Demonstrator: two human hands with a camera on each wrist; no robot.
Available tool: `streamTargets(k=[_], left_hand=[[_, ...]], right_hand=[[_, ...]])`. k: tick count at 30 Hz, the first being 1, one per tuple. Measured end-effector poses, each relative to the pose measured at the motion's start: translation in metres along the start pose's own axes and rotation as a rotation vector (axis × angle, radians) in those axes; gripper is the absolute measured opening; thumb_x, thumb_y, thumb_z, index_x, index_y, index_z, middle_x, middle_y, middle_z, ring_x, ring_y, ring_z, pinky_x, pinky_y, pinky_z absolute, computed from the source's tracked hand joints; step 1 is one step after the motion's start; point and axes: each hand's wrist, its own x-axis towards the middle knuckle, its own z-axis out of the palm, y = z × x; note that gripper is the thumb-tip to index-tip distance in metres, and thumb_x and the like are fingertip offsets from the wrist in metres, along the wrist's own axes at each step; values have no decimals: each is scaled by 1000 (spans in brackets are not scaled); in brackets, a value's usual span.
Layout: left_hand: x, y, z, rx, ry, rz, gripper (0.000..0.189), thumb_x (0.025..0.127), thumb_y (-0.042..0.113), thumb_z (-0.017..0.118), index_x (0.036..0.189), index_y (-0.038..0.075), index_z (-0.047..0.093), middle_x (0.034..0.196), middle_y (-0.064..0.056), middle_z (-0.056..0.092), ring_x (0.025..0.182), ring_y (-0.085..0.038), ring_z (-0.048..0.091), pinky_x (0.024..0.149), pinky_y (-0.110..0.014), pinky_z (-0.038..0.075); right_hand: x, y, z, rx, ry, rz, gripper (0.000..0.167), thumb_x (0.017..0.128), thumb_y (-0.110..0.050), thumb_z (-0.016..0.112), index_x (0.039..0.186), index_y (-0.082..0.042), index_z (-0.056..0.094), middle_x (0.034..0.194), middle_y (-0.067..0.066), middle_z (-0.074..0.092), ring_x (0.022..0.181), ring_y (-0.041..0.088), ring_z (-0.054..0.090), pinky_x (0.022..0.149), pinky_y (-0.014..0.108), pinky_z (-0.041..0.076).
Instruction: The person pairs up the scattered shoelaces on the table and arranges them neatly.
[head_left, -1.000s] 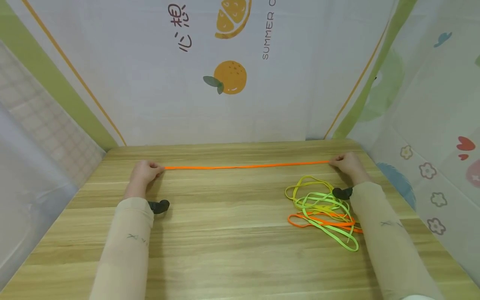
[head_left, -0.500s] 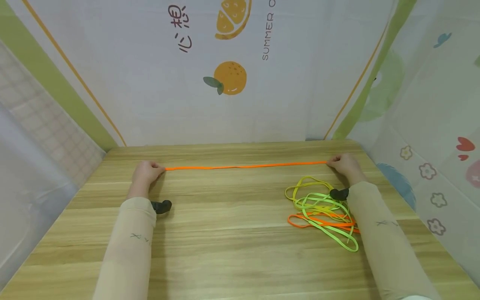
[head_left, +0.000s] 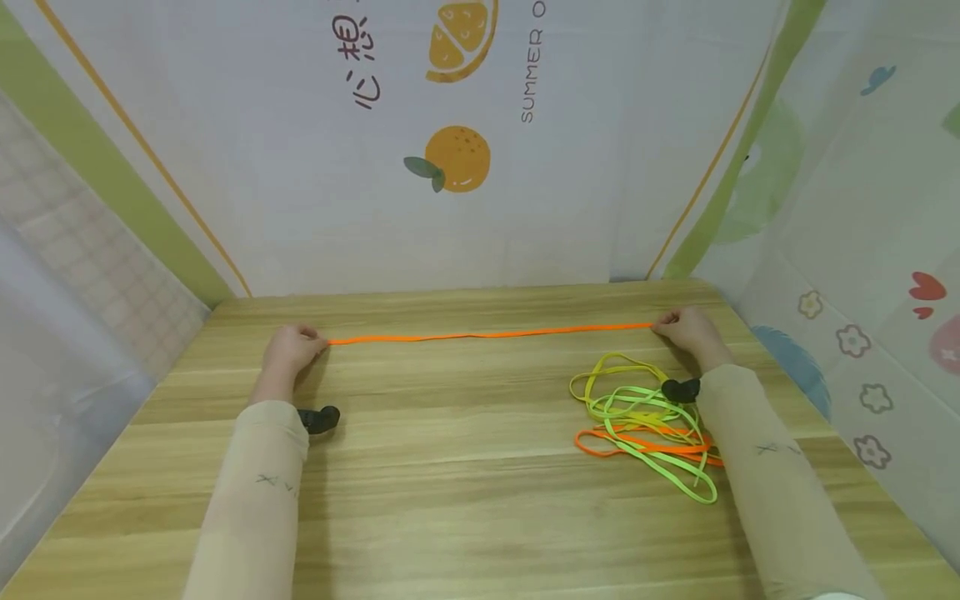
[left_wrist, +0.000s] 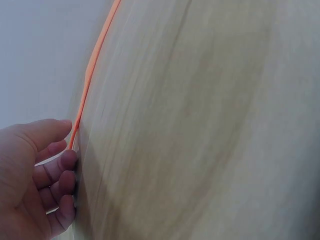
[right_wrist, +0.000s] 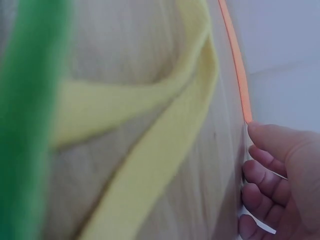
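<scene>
An orange flat shoelace (head_left: pixel 465 336) stretches nearly straight across the far part of the wooden table. Its left end is pinched between the thumb and fingers of my left hand (head_left: pixel 291 350). At the opposite end my right hand (head_left: pixel 690 332) pinches the lace, close to the table. The left wrist view shows the lace (left_wrist: pixel 91 70) running up from the thumb and index finger. In the right wrist view, the lace (right_wrist: pixel 237 55) meets the right thumb tip, and the tip of the index finger is partly hidden.
Near my right forearm lies a loose tangle of a yellow lace (head_left: pixel 588 379), a bright green lace (head_left: pixel 678 482) and another orange lace (head_left: pixel 588 448). The wooden table (head_left: pixel 450 500) ends at a printed curtain (head_left: pixel 547 217) behind, with more cloth on both sides.
My right hand has shifted slightly left, still pinching the lace. The left hand has barely moved, and the tangle of laces lies as before.
</scene>
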Motion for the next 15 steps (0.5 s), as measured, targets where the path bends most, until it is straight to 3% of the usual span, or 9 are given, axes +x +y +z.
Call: streamTargets(k=[6, 15], left_hand=[[0, -3, -2, -40, -30, 29, 51, 95, 24, 52, 131, -11, 45, 115, -28, 59, 109, -42, 50, 95, -53, 37], [-2, 0, -7, -48, -92, 53, 57, 95, 24, 49, 137, -13, 36, 128, -34, 46, 118, -46, 42, 100, -56, 31]], right_hand=[[2, 4, -2, 6, -30, -7, 44, 95, -32, 58, 113, 9, 57, 115, 31, 55, 104, 46, 51, 90, 55, 38], [1, 7, -8, 17, -66, -15, 44, 96, -30, 56, 114, 10, 54, 116, 33, 52, 104, 46, 49, 88, 55, 39]])
